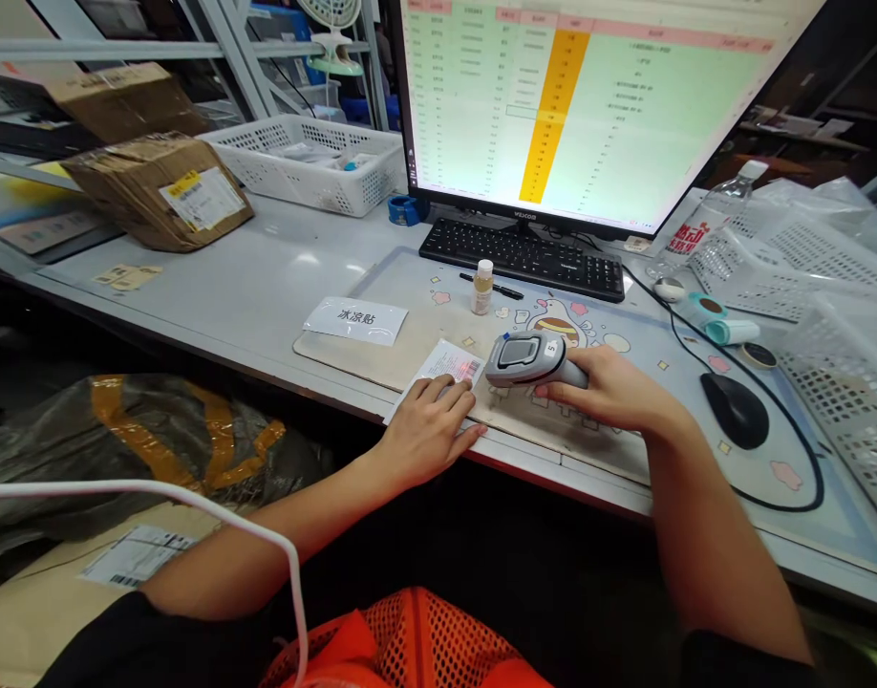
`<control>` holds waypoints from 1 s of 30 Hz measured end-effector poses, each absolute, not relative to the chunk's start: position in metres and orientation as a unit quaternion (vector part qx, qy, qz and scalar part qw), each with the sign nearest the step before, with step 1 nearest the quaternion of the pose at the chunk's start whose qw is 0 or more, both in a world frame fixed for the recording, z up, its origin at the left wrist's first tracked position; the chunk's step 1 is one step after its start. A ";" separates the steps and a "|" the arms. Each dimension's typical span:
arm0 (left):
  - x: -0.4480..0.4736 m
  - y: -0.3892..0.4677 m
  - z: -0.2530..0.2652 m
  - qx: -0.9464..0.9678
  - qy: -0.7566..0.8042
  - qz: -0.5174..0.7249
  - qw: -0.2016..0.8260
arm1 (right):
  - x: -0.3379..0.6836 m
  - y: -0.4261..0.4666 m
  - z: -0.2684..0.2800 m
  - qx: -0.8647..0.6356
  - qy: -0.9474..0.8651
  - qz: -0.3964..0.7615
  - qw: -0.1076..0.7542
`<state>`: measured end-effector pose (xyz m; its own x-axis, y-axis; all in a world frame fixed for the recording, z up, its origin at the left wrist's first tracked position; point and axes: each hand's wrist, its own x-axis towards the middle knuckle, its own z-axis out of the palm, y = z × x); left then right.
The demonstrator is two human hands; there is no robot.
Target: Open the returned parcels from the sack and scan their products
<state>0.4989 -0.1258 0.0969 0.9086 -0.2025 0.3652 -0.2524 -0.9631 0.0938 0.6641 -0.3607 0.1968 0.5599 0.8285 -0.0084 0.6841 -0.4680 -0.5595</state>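
My left hand (428,430) lies with its fingers spread over a white printed sheet (447,359) at the front edge of the desk mat. A reddish light falls on the sheet's barcode, beside my fingertips. In my right hand (614,387) is a grey barcode scanner (528,358), gripped by its handle, its head facing left toward the sheet. Just behind stands a small bottle (482,289) with a white cap. To the left lies a white card with printed characters (356,320). A black pen (500,286) rests behind the bottle.
A monitor (467,115) and black keyboard (521,256) stand at the back. On the right are a mouse (735,409), its cable, a water bottle (711,220) and white baskets (840,373). A cardboard box (141,196) and white basket (316,186) sit at the left.
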 end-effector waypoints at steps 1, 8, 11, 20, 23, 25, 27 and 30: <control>0.499 -0.126 0.097 0.974 -0.115 0.178 0.080 | 0.665 -0.359 0.195 -0.845 -0.449 0.138 0.258; 0.495 -0.116 0.090 0.968 -0.105 0.171 0.148 | 0.705 -0.372 0.162 -0.947 -0.269 -0.038 0.170; 0.488 -0.099 0.087 0.973 -0.146 0.108 0.141 | 0.718 -0.372 0.148 -0.970 -0.217 -0.041 0.104; 0.471 -0.002 0.130 0.934 -0.066 0.191 0.295 | 0.728 -0.428 0.148 -0.957 -0.239 -0.121 0.112; 0.496 0.045 0.137 0.907 0.061 0.324 0.263 | 0.731 -0.485 0.140 -0.961 -0.166 -0.209 0.076; 0.516 0.074 0.129 0.933 0.087 0.278 0.213 | 0.728 -0.517 0.128 -0.965 -0.107 -0.238 0.040; 0.533 0.095 0.115 0.966 0.110 0.159 0.173 | 0.723 -0.537 0.113 -0.969 -0.079 -0.233 0.028; 0.544 0.112 0.095 0.982 0.119 0.061 0.131 | 0.718 -0.550 0.096 -0.974 -0.077 -0.208 0.050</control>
<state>0.5443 0.1120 0.0946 0.9640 0.2506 0.0888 0.2186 -0.9373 0.2716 0.7184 -0.5502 0.0958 0.9019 0.1293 0.4122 0.1710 -0.9831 -0.0658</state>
